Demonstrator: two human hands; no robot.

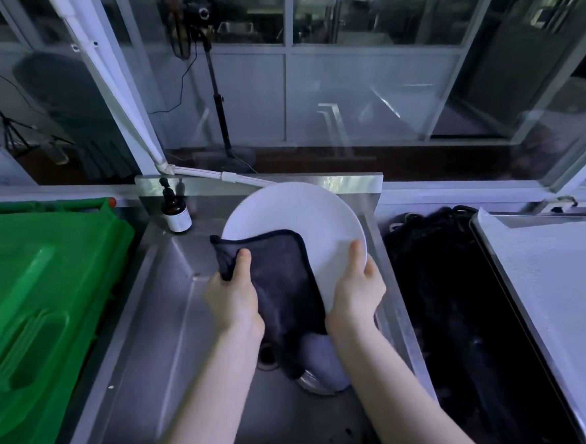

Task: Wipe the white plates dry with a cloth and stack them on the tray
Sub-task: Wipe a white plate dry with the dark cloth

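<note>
A white plate (305,217) is held tilted above the steel sink (172,297). My right hand (356,290) grips its lower right rim, thumb on the face. A dark blue cloth (281,281) lies over the plate's lower left part and hangs down toward the drain. My left hand (232,297) pinches the cloth against the plate, thumb on top. Below the cloth, another plate (324,367) lies in the sink, partly hidden. The tray (560,291), lined with a white sheet, sits at the right.
A green plastic crate (39,306) fills the left side. A brown pump bottle (176,211) stands at the sink's back left corner. A white pipe (206,172) runs behind the plate. Dark black material (454,297) lies between sink and tray.
</note>
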